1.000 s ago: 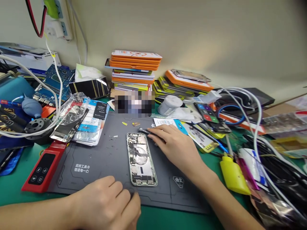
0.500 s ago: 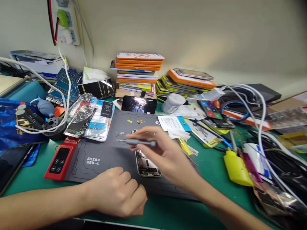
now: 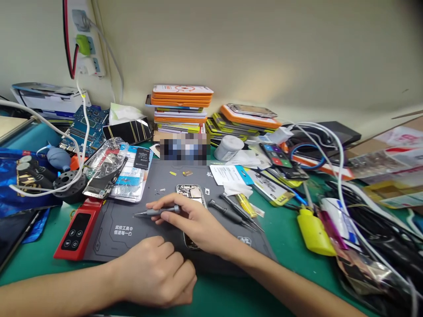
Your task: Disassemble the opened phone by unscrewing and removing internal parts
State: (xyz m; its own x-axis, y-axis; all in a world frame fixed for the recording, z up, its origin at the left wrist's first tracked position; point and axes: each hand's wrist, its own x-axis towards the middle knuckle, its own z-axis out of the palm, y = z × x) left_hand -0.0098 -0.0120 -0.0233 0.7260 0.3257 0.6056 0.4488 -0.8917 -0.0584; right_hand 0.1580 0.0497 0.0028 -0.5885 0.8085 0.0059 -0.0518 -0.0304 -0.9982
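In my right hand is a slim grey screwdriver, pinched between thumb and fingers. Its thin tip points left, just over or on the dark grey mat; whether it touches is unclear. Beneath that hand lies an opened phone with its inner parts showing, its middle hidden by the hand. My left hand is closed in a fist by the mat's front edge, and nothing shows sticking out of it. Small metal bits are left of the phone, and a SIM tray is on its right.
Two dark screwdrivers lie right of the phone, beside a yellow-handled tool. A red device with buttons borders the mat's left side. Stacked orange boxes stand at the back. A yellow bottle and tangled cables fill the right.
My right hand has moved left and down with the screwdriver, uncovering the two dark screwdrivers and the phone's upper end. The view has shifted slightly; my left hand stays a fist.
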